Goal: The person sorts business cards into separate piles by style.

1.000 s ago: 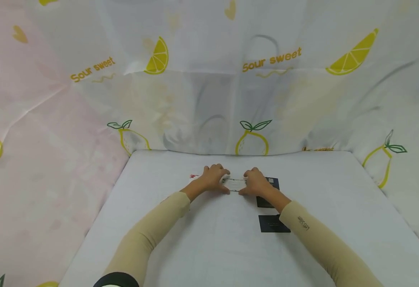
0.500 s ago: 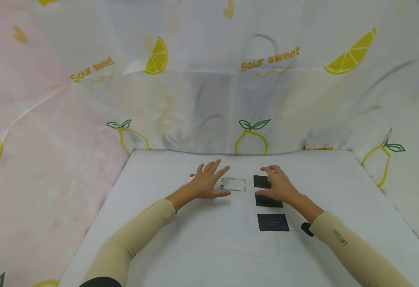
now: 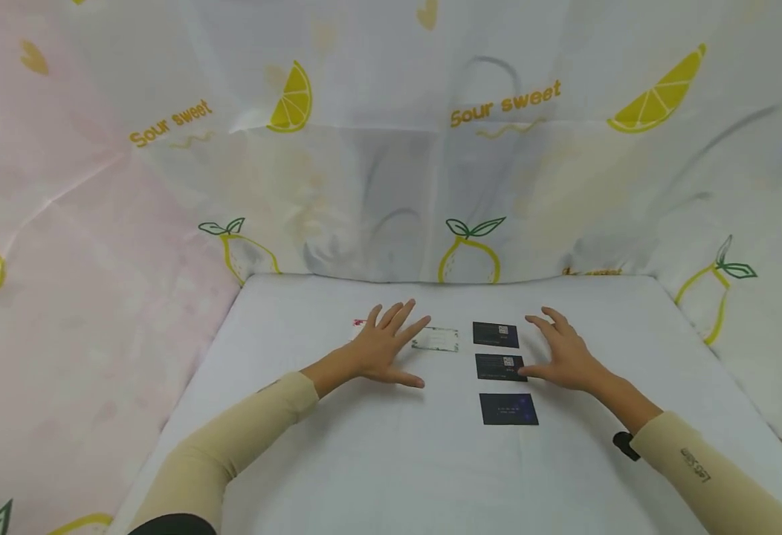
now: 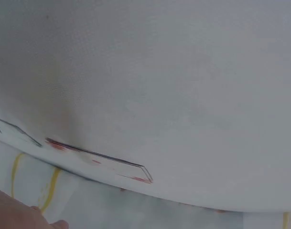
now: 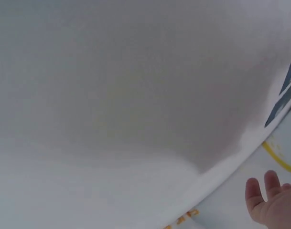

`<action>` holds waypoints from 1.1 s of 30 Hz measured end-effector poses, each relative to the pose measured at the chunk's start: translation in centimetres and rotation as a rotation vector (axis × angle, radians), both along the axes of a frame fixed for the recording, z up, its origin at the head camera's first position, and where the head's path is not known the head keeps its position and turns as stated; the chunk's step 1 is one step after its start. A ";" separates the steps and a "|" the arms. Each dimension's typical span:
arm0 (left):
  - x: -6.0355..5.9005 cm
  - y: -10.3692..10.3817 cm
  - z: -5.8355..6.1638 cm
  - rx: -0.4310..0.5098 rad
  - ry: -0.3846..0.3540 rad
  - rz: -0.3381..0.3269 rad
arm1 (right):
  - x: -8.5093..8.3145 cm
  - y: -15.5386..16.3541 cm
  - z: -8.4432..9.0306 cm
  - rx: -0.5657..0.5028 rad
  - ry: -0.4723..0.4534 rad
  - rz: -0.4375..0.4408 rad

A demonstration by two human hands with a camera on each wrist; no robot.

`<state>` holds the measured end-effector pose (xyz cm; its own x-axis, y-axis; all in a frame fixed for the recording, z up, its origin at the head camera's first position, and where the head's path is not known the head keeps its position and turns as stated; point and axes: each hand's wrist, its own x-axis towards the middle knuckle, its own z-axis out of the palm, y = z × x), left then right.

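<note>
My left hand (image 3: 387, 348) is spread with straight fingers over the left side of the card group, holding nothing. It partly covers a white card with green leaf trim (image 3: 436, 339) and hides most of a white card with red flowers (image 3: 358, 324), which shows more fully in the left wrist view as a red-marked card (image 4: 100, 161). My right hand (image 3: 561, 358), fingers loosely bent and apart, is just right of three dark cards in a column: the back one (image 3: 491, 334), the middle one (image 3: 496, 367) and the front one (image 3: 508, 409). Its thumb overlaps the middle card's right edge.
All the cards lie on a white-covered table (image 3: 377, 475). Behind it hangs a white curtain (image 3: 391, 171) printed with lemons, meeting the table's back edge. A black band (image 3: 625, 446) shows at the right wrist.
Both hands have let go of the leaf-trimmed card, which lies flat. The right hand has moved right, uncovering the dark cards. The left hand has moved slightly left and spread its fingers.
</note>
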<state>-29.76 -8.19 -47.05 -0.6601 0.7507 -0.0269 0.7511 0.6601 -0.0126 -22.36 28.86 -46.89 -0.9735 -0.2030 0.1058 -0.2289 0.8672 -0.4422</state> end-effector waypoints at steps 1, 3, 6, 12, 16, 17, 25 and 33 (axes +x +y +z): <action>-0.1 0.2 -0.1 0.007 -0.006 -0.003 | 0.0 0.3 0.0 -0.002 -0.006 0.004; -0.4 0.8 -0.2 0.033 -0.025 -0.005 | -0.2 0.7 -0.1 -0.011 -0.025 0.008; -1.0 2.0 0.0 0.075 -0.065 -0.009 | -0.9 1.2 -0.2 -0.040 -0.058 0.008; -2.4 5.3 0.8 0.116 -0.157 0.013 | -2.8 1.2 -0.6 -0.095 -0.126 0.026; -3.2 8.0 0.8 0.102 -0.214 0.057 | -4.0 0.8 -1.0 -0.107 -0.185 0.054; -3.4 8.7 0.8 0.094 -0.219 0.065 | -4.2 0.7 -1.0 -0.105 -0.193 0.065; -4.4 13.3 0.6 0.006 -0.197 0.107 | -5.7 -0.9 -1.2 -0.025 -0.153 0.100; -4.1 15.1 -0.4 -0.030 -0.181 0.171 | -6.6 -1.2 -2.0 -0.033 -0.175 0.080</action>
